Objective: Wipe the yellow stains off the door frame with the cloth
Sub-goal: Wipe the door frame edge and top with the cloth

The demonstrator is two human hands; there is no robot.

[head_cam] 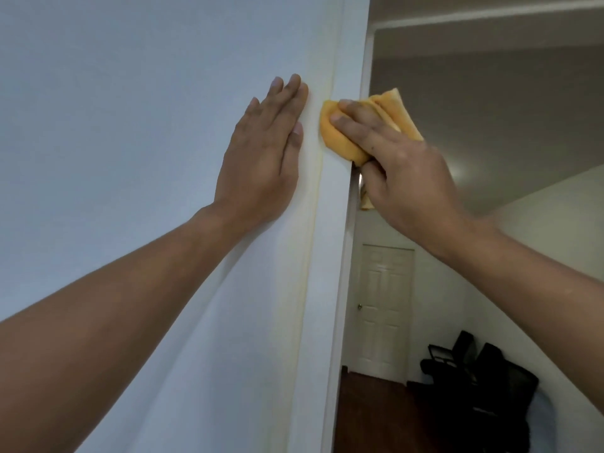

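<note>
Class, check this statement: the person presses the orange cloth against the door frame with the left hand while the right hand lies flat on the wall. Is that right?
Not quite: the hands are swapped. In the head view, the right hand presses the orange cloth against the door frame, while the left hand lies flat on the wall.

Head-worn view, angled upward, close to the door frame (330, 223)
</note>
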